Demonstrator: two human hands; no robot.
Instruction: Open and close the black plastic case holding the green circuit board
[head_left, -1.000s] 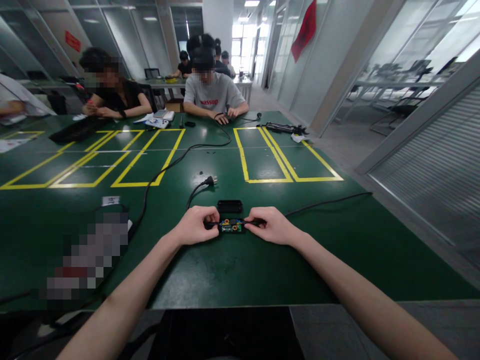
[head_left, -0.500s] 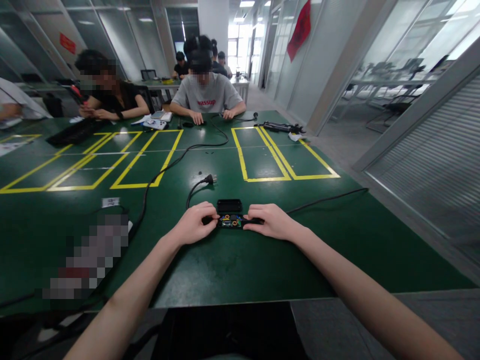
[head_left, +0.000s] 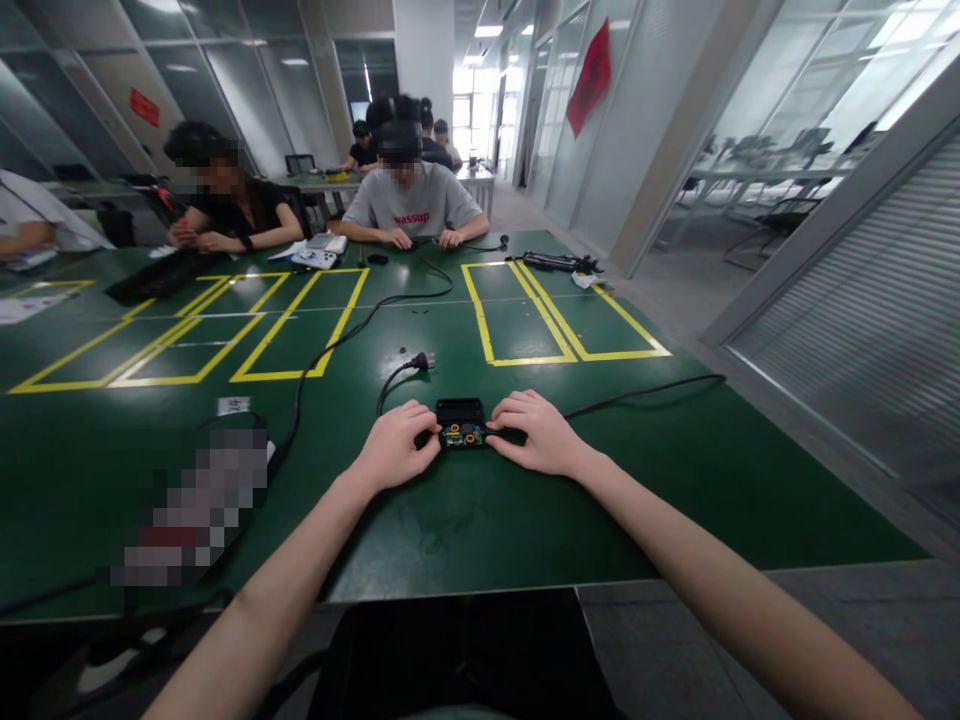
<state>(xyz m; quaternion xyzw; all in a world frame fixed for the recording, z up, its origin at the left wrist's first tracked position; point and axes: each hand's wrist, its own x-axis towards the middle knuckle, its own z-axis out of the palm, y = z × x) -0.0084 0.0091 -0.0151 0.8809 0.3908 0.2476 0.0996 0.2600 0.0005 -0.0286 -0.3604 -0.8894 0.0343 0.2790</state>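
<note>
Left hand point(head_left: 401, 443): fingers curled, thumb and index nearly closed, pinching the left cord point(head_left: 424, 438) at the left end of the open case point(head_left: 465, 447). Right hand point(head_left: 536, 432): thumb and index closed on the right cord point(head_left: 510, 435) at the opposite end, other fingers bent above it, looser curl than my left. Can't tell how hard either one grips.

Open case sits on the green table point(head_left: 525, 530), between my fingertips. Circuit board point(head_left: 466, 433) inside, facing up, two copper-coloured rings showing. Black cover point(head_left: 460, 408) is just beyond the case, hollow side up; can't tell if they touch.

Right cord runs out past my right hand across the table. Black plug point(head_left: 421, 362) lies beyond my left hand, its lead curving down behind that hand; the join is hidden.

Left side: blurred grey object point(head_left: 202, 500), white tag point(head_left: 233, 406) near its far end, long black cable point(head_left: 360, 322) running from beside it toward the far side. Yellow tape outlines point(head_left: 532, 361) further out. Person in grey shirt point(head_left: 412, 205) across the table, both hands down on it.
</note>
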